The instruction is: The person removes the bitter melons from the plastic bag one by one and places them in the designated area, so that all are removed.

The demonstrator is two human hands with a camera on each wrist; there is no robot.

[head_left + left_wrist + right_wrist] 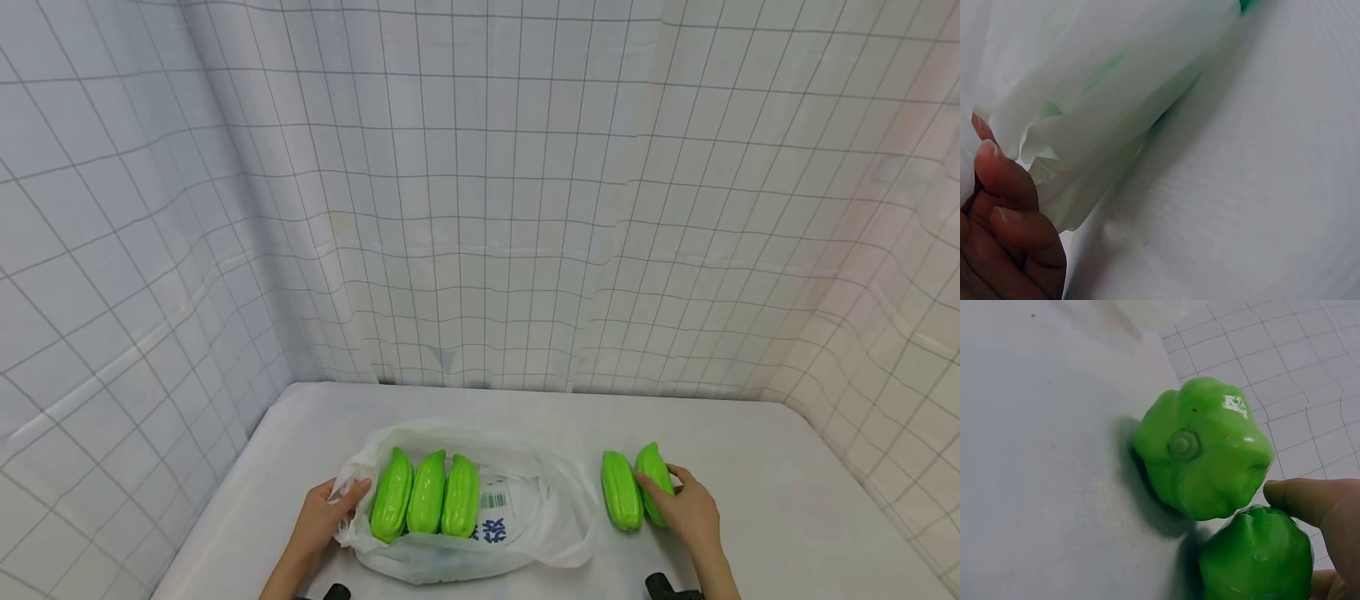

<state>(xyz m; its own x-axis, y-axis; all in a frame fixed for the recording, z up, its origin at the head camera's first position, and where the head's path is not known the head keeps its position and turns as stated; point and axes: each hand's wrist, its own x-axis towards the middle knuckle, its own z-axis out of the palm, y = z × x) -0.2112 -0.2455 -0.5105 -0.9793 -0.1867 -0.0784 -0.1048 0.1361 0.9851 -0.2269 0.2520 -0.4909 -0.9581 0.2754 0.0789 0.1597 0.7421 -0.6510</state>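
My left hand (330, 508) pinches the left rim of a white plastic bag (551, 500), which lies with its mouth spread wide. In the left wrist view the curled fingers (1013, 181) hold its thin, crumpled edge. Three glossy green ridged gourds (426, 496) lie side by side in the bag's left half. To the right of the bag, my right hand (690, 504) grips another green gourd (655, 479) between thumb and fingers. Beside that one lies a second loose gourd (622, 492); its stem end (1184, 445) faces the right wrist camera.
Inside the bag, a printed label with a barcode (493, 500) and blue characters shows right of the gourds. The white table (780, 500) meets grid-patterned white curtains (465, 208) at the back and both sides. Dark wrist camera mounts (660, 586) show at the lower edge.
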